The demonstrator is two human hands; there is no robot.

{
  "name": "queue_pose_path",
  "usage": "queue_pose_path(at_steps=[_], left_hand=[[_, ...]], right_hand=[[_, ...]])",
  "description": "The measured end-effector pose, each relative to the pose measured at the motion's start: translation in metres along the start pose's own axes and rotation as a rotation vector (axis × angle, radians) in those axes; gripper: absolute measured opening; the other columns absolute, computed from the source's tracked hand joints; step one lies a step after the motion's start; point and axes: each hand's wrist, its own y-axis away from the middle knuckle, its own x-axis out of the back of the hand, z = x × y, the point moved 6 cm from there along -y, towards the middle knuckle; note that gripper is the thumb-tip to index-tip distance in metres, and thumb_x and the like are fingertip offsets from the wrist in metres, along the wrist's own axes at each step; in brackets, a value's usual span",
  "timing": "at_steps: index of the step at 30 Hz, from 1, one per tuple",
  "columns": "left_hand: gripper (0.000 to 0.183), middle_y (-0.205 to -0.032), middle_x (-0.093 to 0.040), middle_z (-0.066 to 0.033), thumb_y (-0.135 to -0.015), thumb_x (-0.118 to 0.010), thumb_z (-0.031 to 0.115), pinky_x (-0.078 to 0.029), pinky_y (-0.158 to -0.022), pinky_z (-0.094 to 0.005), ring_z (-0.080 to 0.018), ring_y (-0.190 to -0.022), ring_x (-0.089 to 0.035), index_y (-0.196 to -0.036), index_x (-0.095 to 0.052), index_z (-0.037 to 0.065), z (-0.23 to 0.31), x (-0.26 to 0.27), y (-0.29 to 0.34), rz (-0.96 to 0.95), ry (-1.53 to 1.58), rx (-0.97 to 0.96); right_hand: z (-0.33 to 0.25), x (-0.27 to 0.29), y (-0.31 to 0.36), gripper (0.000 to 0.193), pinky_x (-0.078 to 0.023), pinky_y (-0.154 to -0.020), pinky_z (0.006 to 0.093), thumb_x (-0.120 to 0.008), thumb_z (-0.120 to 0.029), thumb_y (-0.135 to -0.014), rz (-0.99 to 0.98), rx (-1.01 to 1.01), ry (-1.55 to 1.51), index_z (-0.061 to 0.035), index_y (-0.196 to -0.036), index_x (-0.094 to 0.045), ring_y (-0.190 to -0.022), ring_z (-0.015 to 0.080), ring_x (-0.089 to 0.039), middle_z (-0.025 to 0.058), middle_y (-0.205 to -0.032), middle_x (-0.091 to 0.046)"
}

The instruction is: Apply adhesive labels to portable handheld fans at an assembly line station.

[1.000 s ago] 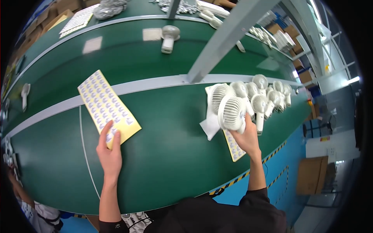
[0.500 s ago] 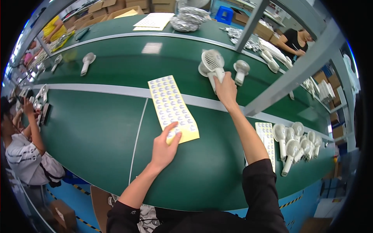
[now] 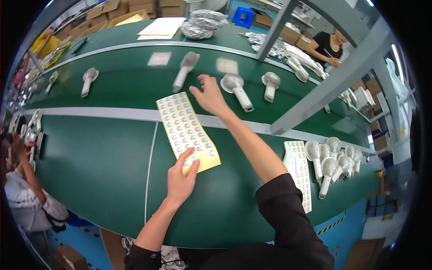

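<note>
My left hand (image 3: pixel 181 182) pinches the lower edge of a yellow-backed sticker sheet (image 3: pixel 183 126), thumb and fingers at its near corner. The sheet's far end overlaps the grey rail. Over the green belt, my right hand (image 3: pixel 210 95) holds nothing, its fingers apart. Just beyond its fingertips a white handheld fan (image 3: pixel 185 71) lies on the belt, slightly blurred. To the right of the hand is another white handheld fan (image 3: pixel 238 92), handle toward me. Farther right lies a third handheld fan (image 3: pixel 270 85).
A cluster of white handheld fans (image 3: pixel 328 168) lies at right beside a second sticker sheet (image 3: pixel 299 175). A grey metal post (image 3: pixel 315 96) slants across the right side. Co-workers sit at left (image 3: pixel 31 198) and far right (image 3: pixel 327 47). Silver foil-like bundles (image 3: pixel 202 24) lie beyond the belt.
My right hand has let go of a handheld fan and moved left; that fan now lies farther left on the belt. My left hand still holds the sheet. The view has shifted slightly.
</note>
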Motion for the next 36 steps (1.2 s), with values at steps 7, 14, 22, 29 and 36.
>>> queue_pose_path(at_steps=[7, 14, 22, 29, 36], left_hand=[[0.033, -0.112, -0.071, -0.0203, -0.097, -0.064, 0.009, -0.052, -0.088, -0.0324, -0.0209, -0.102, -0.068, -0.128, -0.062, 0.000, 0.009, 0.006, 0.003, 0.022, -0.047, -0.115], [0.033, -0.118, -0.070, -0.0176, -0.095, -0.064, 0.008, -0.048, -0.095, -0.0335, -0.0200, -0.108, -0.065, -0.127, -0.062, 0.000, 0.028, -0.013, 0.020, -0.262, -0.090, -0.103], [0.034, -0.102, -0.074, -0.0188, -0.089, -0.070, 0.005, -0.055, -0.080, -0.0324, -0.0248, -0.090, -0.073, -0.122, -0.067, 0.004, 0.028, -0.040, 0.045, -0.487, -0.148, -0.205], [0.032, -0.105, -0.073, -0.0164, -0.090, -0.065, 0.002, -0.052, -0.085, -0.0307, -0.0195, -0.095, -0.069, -0.122, -0.066, 0.001, 0.023, -0.046, 0.050, -0.569, -0.161, -0.105], [0.037, -0.108, -0.072, -0.0204, -0.093, -0.065, 0.003, -0.055, -0.084, -0.0331, -0.0267, -0.099, -0.073, -0.130, -0.061, 0.005, 0.029, -0.041, 0.040, -0.481, -0.118, -0.120]], right_hand=[[-0.008, 0.042, 0.124, 0.018, -0.049, -0.087, 0.0390, -0.063, -0.013, -0.096, -0.088, 0.105, -0.192, 0.0001, -0.108, -0.062, -0.098, 0.0303, -0.062, 0.0160, -0.102, -0.061], [-0.027, 0.092, 0.239, 0.031, -0.050, -0.087, 0.0320, -0.049, -0.018, -0.106, -0.064, -0.293, -0.508, 0.0019, -0.129, -0.053, -0.092, 0.0200, -0.064, 0.0125, -0.102, -0.067], [-0.019, 0.104, 0.282, 0.051, -0.046, -0.074, 0.0278, -0.062, -0.019, -0.100, -0.086, -0.373, -0.590, 0.0003, -0.142, -0.040, -0.079, 0.0120, -0.058, 0.0043, -0.086, -0.061], [-0.020, 0.098, 0.280, 0.052, -0.043, -0.067, 0.0323, -0.061, -0.020, -0.099, -0.121, -0.305, -0.528, -0.0024, -0.144, -0.039, -0.069, 0.0163, -0.049, 0.0059, -0.078, -0.050], [-0.024, 0.109, 0.278, 0.042, -0.049, -0.071, 0.0271, -0.065, -0.009, -0.096, -0.073, -0.385, -0.522, -0.0037, -0.137, -0.054, -0.075, 0.0091, -0.059, 0.0050, -0.088, -0.064]])
